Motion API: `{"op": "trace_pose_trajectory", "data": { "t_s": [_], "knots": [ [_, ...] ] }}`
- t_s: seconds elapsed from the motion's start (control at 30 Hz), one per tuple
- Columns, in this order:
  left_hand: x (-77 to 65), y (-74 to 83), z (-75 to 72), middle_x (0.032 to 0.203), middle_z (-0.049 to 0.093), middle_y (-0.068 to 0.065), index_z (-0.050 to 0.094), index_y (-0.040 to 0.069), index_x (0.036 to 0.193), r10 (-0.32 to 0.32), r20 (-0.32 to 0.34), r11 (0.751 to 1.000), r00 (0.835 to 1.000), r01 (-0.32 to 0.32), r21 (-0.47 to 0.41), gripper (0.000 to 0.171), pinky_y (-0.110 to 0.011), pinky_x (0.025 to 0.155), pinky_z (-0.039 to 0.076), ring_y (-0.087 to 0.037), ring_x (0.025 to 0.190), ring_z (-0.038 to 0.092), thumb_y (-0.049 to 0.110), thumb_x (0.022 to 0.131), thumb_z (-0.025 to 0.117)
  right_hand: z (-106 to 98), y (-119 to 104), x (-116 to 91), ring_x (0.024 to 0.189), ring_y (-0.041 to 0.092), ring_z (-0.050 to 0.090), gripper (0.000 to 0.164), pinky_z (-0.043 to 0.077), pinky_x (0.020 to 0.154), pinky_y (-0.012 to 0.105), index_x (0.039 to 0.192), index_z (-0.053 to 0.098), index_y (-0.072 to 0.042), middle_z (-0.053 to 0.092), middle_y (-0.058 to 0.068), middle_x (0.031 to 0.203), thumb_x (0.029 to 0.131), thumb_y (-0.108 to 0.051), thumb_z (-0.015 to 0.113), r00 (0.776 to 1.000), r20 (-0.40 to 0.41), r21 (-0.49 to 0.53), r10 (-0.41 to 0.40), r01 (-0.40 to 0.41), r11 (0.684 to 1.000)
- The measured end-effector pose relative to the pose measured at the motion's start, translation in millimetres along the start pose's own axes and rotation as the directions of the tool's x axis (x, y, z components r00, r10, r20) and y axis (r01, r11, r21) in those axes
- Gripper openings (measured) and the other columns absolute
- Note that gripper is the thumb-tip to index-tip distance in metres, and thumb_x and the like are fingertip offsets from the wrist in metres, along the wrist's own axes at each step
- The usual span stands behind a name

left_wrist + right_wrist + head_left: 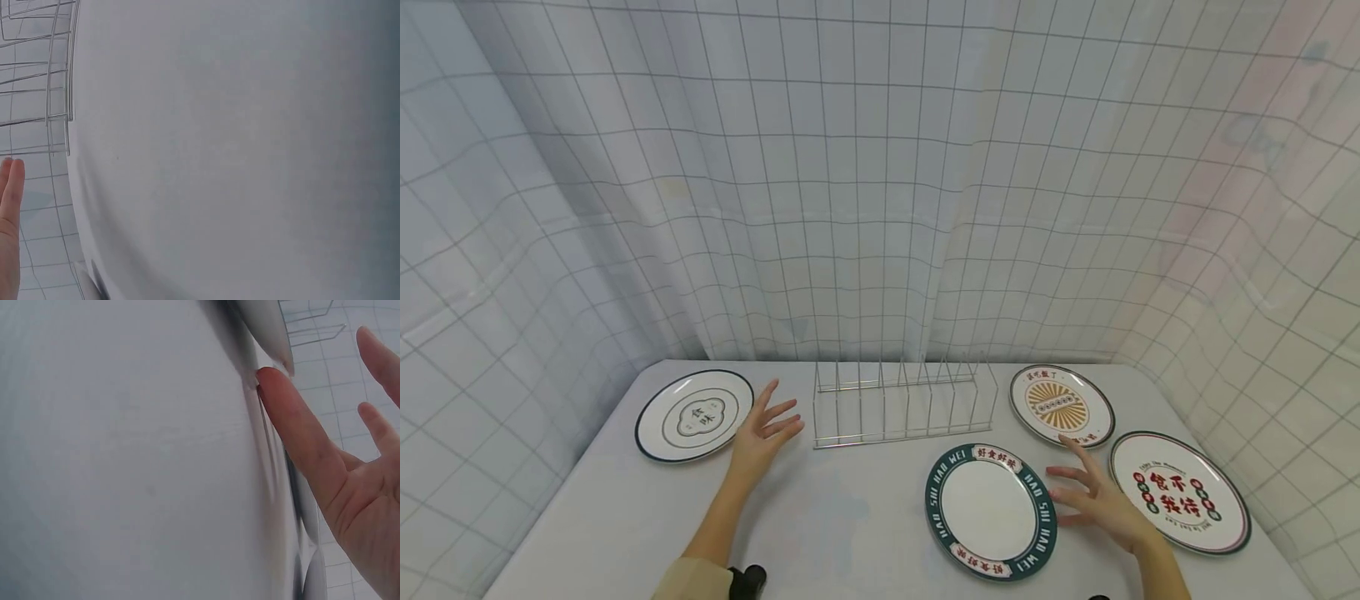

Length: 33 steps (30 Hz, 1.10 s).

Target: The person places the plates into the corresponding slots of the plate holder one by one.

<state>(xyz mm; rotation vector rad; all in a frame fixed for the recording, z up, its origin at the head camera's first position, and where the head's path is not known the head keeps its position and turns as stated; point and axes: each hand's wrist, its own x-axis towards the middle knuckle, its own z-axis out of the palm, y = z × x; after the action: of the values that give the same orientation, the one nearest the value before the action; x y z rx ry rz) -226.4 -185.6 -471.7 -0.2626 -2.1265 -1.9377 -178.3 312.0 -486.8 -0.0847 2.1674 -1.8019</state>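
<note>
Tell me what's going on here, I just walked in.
Someone's right hand is spread at the edge of a green-rimmed plate on a white table, not gripping it. The left hand, also holding nothing, is between a black-rimmed emblem plate and a metal wire rack. A sunburst plate and a red-lettered plate lie on the right. All four plates are on the table, none in the rack.

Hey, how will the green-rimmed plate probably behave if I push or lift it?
The green-rimmed plate is probably stiff, as its outline looks evenly round. Lying flat, it would likely slide rather than roll. Its smooth-looking surface may be slippery.
</note>
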Motion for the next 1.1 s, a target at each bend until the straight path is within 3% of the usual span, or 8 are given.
{"op": "trace_pose_trajectory", "data": {
  "t_s": [0.2, 0.33, 0.57, 0.63, 0.77, 0.93, 1.1],
  "knots": [
    [8.6, -5.3, 7.6, 0.117, 0.051, -0.035, 0.029, 0.008, 0.143, -0.028, 0.056, 0.997, 0.998, 0.032, -0.072, 0.072, -0.022, 0.073, 0.055, -0.005, 0.083, 0.065, 0.000, 0.082, 0.066, 5.5, 4.7, 0.5, 0.100, 0.032, 0.059, 0.079, 0.054, 0.076, 0.050, 0.147, 0.007, -0.029, 0.026, 0.036, 0.136, 0.089, -0.013, 0.059, 0.996, 0.074, 0.004, 0.043, -0.044, 0.999],
    [12.3, -5.3, 13.5, 0.110, 0.053, -0.037, 0.033, 0.001, 0.140, -0.009, 0.056, 0.994, 0.998, 0.015, -0.109, 0.067, -0.025, 0.071, 0.056, -0.009, 0.082, 0.066, -0.004, 0.081, 0.064, 6.9, 4.5, 0.7, 0.097, 0.027, 0.059, 0.077, 0.054, 0.077, 0.048, 0.147, 0.012, -0.019, 0.028, 0.035, 0.133, 0.087, -0.011, 0.061, 0.993, 0.114, 0.004, 0.041, -0.042, 0.999],
    [15.5, -4.1, 19.4, 0.106, 0.058, -0.033, 0.041, -0.002, 0.135, -0.029, 0.069, 0.996, 0.997, 0.035, -0.077, 0.057, -0.033, 0.074, 0.056, -0.015, 0.089, 0.066, 0.001, 0.083, 0.065, 5.5, 5.0, 3.5, 0.093, 0.022, 0.057, 0.073, 0.056, 0.076, 0.042, 0.141, 0.028, -0.004, 0.047, 0.018, 0.117, 0.081, -0.008, 0.068, 0.987, 0.151, -0.018, 0.048, -0.046, 0.999],
    [16.2, -4.7, 19.7, 0.105, 0.059, -0.032, 0.041, -0.002, 0.134, -0.036, 0.080, 0.997, 0.996, 0.042, -0.070, 0.055, -0.035, 0.075, 0.055, -0.016, 0.089, 0.066, 0.002, 0.084, 0.064, 4.5, 6.2, 3.8, 0.093, 0.022, 0.057, 0.071, 0.056, 0.075, 0.041, 0.140, 0.030, -0.004, 0.051, 0.013, 0.113, 0.081, -0.008, 0.068, 0.985, 0.166, -0.007, 0.050, -0.049, 0.999],
    [16.8, -5.2, 21.1, 0.102, 0.060, -0.032, 0.044, -0.002, 0.132, -0.042, 0.087, 0.998, 0.995, 0.046, -0.037, 0.051, -0.037, 0.075, 0.055, -0.016, 0.085, 0.066, 0.004, 0.085, 0.063, 2.8, 8.4, 4.5, 0.096, 0.024, 0.059, 0.064, 0.056, 0.075, 0.038, 0.139, 0.034, -0.007, 0.054, 0.016, 0.119, 0.083, -0.007, 0.065, 0.976, 0.212, 0.047, 0.048, -0.059, 0.997],
    [17.4, -5.0, 24.1, 0.097, 0.063, -0.029, 0.048, -0.001, 0.130, -0.049, 0.079, 0.999, 0.996, 0.047, 0.021, 0.047, -0.038, 0.074, 0.056, -0.020, 0.082, 0.067, 0.008, 0.087, 0.062, 2.0, 10.2, 4.3, 0.090, 0.020, 0.062, 0.060, 0.056, 0.070, 0.029, 0.140, 0.036, -0.012, 0.055, 0.016, 0.124, 0.085, 0.000, 0.058, 0.951, 0.308, 0.161, 0.005, -0.058, 0.985],
    [18.2, -5.0, 26.3, 0.096, 0.064, -0.029, 0.050, 0.000, 0.129, -0.075, 0.052, 0.997, 0.996, 0.074, 0.010, 0.042, -0.041, 0.074, 0.055, -0.030, 0.082, 0.066, 0.009, 0.089, 0.059, 1.7, 13.0, 5.3, 0.082, 0.013, 0.063, 0.060, 0.056, 0.068, 0.023, 0.140, 0.038, -0.020, 0.061, 0.013, 0.114, 0.087, 0.006, 0.051, 0.905, 0.419, 0.273, -0.069, -0.053, 0.960]
  ]
}}
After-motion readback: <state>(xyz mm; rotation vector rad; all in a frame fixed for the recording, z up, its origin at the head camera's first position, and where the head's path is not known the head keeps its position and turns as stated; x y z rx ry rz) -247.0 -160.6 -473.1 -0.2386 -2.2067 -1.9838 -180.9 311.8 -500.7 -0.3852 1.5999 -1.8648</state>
